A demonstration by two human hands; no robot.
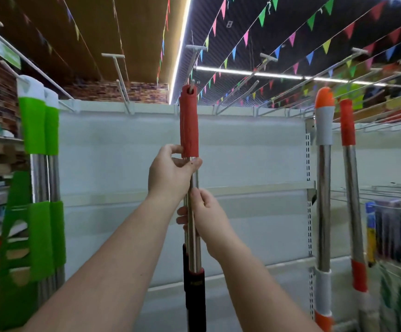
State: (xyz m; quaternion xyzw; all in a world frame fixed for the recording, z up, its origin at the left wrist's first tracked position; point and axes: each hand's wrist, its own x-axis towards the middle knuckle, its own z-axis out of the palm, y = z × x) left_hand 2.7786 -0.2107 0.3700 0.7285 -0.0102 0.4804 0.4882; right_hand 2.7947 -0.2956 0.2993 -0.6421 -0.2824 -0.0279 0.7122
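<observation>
Gripping w/ both hands a long shiny steel pole with ribbed red rubber grip (189,123), centre of view, in front of the white metal shelf back panel (242,152). Hangs upright, top eyelet of grip threaded on a thin white wire hook (193,68) off the top rail. Looks like more than one shaft on same hook: edge of a 2nd red grip just behind, steel tubes side by side lower down; exact count can't tell.

Left hand (170,174) up high, right under bottom edge of the red grip: thumb & fingers curled round the steel shaft, index touching grip's lower rim. Right hand (205,215) just beneath the left on same shaft, fingers wrapped round from the right, tips showing on far side, clamped on the metal. Both forearms bare, raised.

Well below rt hand: black-and-red plastic collar (196,282) on the shaft, then dark lower section running out of frame.

Far left: steel poles w/ bright green-and-white grips (36,121) on another hook. To the right: steel pole w/ orange-tipped grey grip (324,125), beside it another red-gripped pole (347,125). Overhead: strings of multicoloured triangular flags (278,51) & a bright LED light strip (180,56)
</observation>
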